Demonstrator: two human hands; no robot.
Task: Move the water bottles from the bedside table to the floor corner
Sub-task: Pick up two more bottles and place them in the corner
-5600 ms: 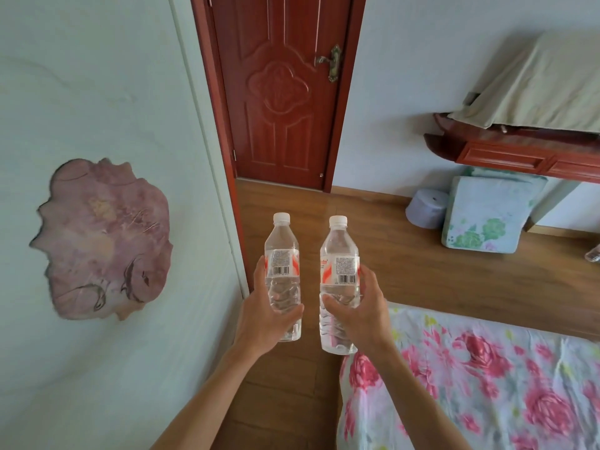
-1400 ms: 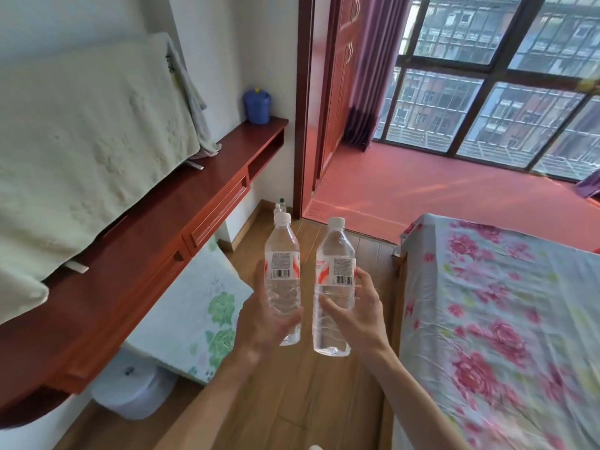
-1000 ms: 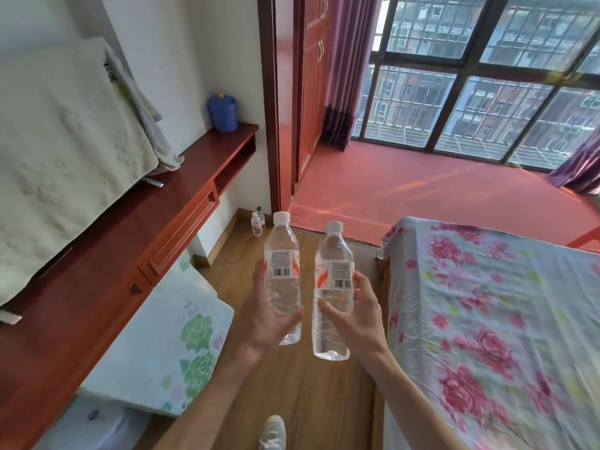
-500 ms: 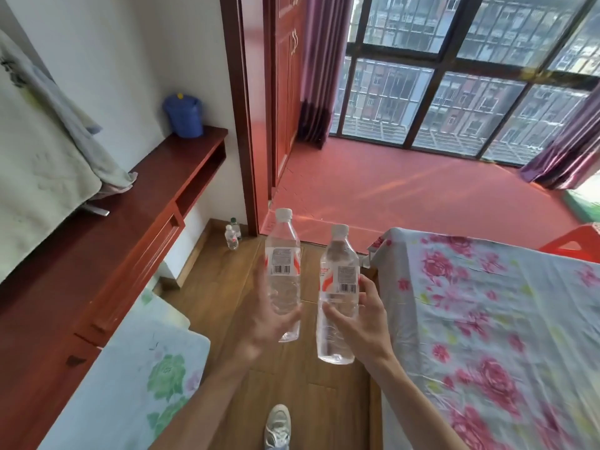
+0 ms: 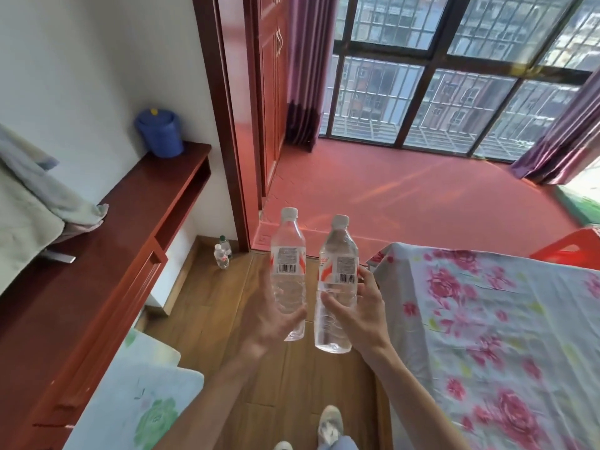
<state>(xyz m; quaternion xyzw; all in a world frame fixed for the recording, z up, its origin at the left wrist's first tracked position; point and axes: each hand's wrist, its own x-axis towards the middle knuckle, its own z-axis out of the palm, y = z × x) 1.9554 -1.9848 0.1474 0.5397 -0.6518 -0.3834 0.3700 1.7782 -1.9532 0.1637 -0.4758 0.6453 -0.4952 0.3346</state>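
Water bottle (image 5: 288, 277), white-capped, gripped upright in left hand (image 5: 276, 319); second water bottle (image 5: 337, 284) likewise in right hand (image 5: 357, 315), fingers (image 5: 366, 280) curled round each. Both close together over wooden floor (image 5: 207, 306), just left of floral bed (image 5: 503, 336). Two small bottles (image 5: 222, 254) standing farther left of the bed, in the floor corner.

Clear bottles (image 5: 289, 280) with red-white labels, pink-flowered bedsheet (image 5: 506, 336), blue bucket (image 5: 160, 134), purple curtains (image 5: 305, 69)

Both forearms extended forward, left grip (image 5: 269, 323) clasping left bottle (image 5: 288, 254), right grip (image 5: 357, 319) clasping right bottle (image 5: 339, 251)
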